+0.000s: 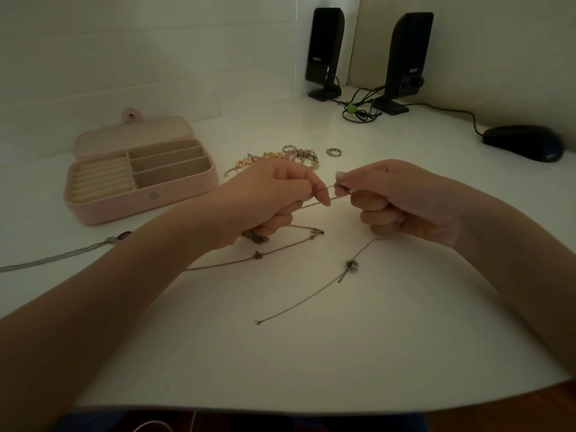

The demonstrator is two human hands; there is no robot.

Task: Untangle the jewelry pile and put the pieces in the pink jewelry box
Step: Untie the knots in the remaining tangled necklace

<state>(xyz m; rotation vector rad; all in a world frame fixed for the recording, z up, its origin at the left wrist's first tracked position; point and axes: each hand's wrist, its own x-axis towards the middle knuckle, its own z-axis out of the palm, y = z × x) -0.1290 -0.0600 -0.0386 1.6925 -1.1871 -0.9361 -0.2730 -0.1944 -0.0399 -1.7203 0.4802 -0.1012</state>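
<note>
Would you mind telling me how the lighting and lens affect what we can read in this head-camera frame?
Head view: dim overall, with a vignette darkening the corners; the wide lens bows the table edge. The thin chain between the left hand and right hand is barely resolved, and the jewelry pile blurs together. No strong glare.

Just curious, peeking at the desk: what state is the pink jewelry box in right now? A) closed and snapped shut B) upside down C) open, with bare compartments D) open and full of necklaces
C: the pink jewelry box sits with its lid folded back, and its compartments show nothing inside.
</note>
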